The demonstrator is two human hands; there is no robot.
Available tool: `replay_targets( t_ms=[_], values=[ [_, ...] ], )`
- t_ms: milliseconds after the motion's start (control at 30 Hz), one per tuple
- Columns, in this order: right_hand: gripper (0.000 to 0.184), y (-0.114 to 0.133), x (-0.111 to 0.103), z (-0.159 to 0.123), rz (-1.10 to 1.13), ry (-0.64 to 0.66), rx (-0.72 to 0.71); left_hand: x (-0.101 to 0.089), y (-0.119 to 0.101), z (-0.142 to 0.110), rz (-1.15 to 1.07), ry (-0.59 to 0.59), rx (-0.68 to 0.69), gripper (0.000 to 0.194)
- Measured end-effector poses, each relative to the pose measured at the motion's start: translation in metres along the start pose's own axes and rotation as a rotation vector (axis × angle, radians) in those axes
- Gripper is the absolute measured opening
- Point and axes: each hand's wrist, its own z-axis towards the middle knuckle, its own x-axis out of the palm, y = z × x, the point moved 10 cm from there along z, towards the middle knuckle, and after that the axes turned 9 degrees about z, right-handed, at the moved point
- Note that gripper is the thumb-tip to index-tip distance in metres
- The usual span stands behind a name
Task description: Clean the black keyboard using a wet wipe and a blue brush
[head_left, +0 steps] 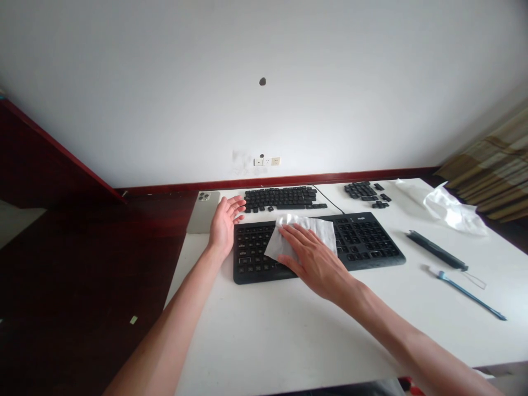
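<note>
A white wet wipe [305,236] on a black keyboard [367,242]; a blue toothbrush [470,296]; a beige-and-brown striped curtain [490,170].

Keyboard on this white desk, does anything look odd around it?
Yes: loose black keycaps lie in rows on the white desk behind the black keyboard, with a second cluster to the right. Keycaps normally sit on a keyboard, not beside it.

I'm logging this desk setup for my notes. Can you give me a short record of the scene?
Left hand: open, raised beside the keyboard, nearest the phone
Right hand: flat on a white wipe
Under wipe: black keyboard
Behind keyboard: loose black keys
Right side: blue brush, black bar, crumpled tissue
Surface: white table
</note>
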Motion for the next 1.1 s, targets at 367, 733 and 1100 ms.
replay_targets(
  t_ms=[367, 733, 1100],
  values=[
    [0.073, -0.047, -0.012, -0.036, -0.097, -0.084, 0.083, -0.001, 0.000, 0.000, -0.008, -0.007, -0.006, 0.051],
    [0.055, -0.069, -0.047, -0.019, -0.004, 0.007, -0.140, -0.001, 0.001, 0.000, -0.012, -0.010, -0.016, 0.050],
    [0.066, -0.072, -0.025, -0.003, -0.016, 0.114, -0.137, -0.002, 0.001, 0.001, -0.010, -0.021, -0.011, 0.051]
  ],
)
